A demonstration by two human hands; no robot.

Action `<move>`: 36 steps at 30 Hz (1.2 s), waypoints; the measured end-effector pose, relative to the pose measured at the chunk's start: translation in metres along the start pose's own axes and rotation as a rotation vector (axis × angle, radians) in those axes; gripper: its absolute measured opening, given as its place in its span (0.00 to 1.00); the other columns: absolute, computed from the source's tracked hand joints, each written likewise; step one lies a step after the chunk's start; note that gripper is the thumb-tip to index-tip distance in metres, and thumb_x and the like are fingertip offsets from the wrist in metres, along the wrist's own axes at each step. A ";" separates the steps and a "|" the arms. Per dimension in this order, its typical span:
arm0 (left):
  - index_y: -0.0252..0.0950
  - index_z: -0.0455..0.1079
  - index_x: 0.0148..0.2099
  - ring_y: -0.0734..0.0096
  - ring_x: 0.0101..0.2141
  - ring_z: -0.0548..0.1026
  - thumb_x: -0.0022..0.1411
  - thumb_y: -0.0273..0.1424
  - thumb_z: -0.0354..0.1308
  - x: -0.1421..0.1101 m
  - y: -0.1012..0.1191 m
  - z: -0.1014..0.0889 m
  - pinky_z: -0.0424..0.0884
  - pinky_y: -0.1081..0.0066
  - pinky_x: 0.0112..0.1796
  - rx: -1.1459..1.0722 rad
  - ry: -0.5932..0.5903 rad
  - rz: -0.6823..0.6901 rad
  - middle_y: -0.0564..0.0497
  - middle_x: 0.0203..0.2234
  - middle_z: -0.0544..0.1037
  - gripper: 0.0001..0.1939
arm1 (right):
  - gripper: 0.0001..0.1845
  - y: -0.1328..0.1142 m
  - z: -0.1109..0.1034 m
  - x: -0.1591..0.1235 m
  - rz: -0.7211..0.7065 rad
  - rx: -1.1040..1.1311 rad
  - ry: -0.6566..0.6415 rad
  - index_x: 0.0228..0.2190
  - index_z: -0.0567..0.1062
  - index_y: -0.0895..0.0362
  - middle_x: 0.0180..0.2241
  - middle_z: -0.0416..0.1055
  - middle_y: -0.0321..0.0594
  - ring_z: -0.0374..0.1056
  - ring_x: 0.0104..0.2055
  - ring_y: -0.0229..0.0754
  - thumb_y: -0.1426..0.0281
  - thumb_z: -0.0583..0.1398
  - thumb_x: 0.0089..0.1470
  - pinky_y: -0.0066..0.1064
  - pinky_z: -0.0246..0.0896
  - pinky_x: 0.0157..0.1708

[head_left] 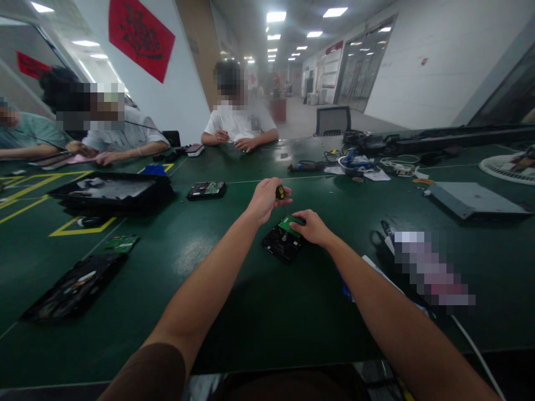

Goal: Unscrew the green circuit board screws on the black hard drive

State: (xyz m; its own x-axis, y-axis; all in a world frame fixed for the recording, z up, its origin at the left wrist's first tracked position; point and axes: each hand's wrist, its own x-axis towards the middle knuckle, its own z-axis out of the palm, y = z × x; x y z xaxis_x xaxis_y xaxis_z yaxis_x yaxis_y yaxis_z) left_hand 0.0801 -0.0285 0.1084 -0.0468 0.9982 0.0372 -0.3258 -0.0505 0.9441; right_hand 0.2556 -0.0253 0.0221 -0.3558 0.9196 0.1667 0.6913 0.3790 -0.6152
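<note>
A black hard drive with a green circuit board (281, 243) lies on the green table in front of me. My left hand (270, 199) is closed round the yellow-and-black handle of a screwdriver (280, 192). The thin shaft points down at the far edge of the drive; I cannot tell whether its tip sits in a screw. Gripping the drive's right side, my right hand (311, 227) has its thumb on the green board and its other fingers behind the far right edge, partly hidden.
Left are a hard drive with a detached-looking board (79, 284), black trays (112, 192) and another drive (207, 190). Right are a pixelated object (430, 270), a grey metal box (478, 199), cables (357, 161) and a white fan grille (507, 167). People sit across the table (234, 301).
</note>
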 end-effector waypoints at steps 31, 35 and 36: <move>0.34 0.72 0.37 0.66 0.35 0.78 0.58 0.36 0.63 0.003 -0.004 -0.005 0.78 0.69 0.33 0.076 -0.041 0.062 0.45 0.34 0.79 0.10 | 0.14 0.005 0.002 0.000 -0.062 -0.040 0.007 0.48 0.84 0.54 0.49 0.81 0.45 0.74 0.52 0.50 0.65 0.65 0.61 0.38 0.66 0.53; 0.33 0.76 0.36 0.68 0.34 0.76 0.58 0.37 0.62 0.005 -0.004 -0.007 0.73 0.75 0.28 0.156 -0.028 0.113 0.46 0.33 0.78 0.11 | 0.15 0.007 0.003 0.001 -0.048 -0.047 0.018 0.48 0.83 0.54 0.49 0.80 0.46 0.74 0.52 0.50 0.65 0.65 0.61 0.37 0.67 0.52; 0.33 0.76 0.37 0.68 0.34 0.76 0.59 0.37 0.62 0.005 -0.004 -0.006 0.73 0.74 0.28 0.146 -0.035 0.103 0.45 0.33 0.78 0.11 | 0.15 0.007 0.003 0.001 -0.049 -0.048 0.014 0.48 0.83 0.54 0.49 0.80 0.46 0.73 0.52 0.50 0.65 0.65 0.61 0.37 0.67 0.52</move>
State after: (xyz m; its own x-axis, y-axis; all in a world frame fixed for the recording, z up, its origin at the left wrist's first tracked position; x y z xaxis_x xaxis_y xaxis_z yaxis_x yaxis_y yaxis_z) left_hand 0.0750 -0.0238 0.1029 -0.0392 0.9887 0.1447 -0.1808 -0.1494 0.9721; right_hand 0.2579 -0.0221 0.0160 -0.3813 0.9009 0.2072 0.7027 0.4281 -0.5683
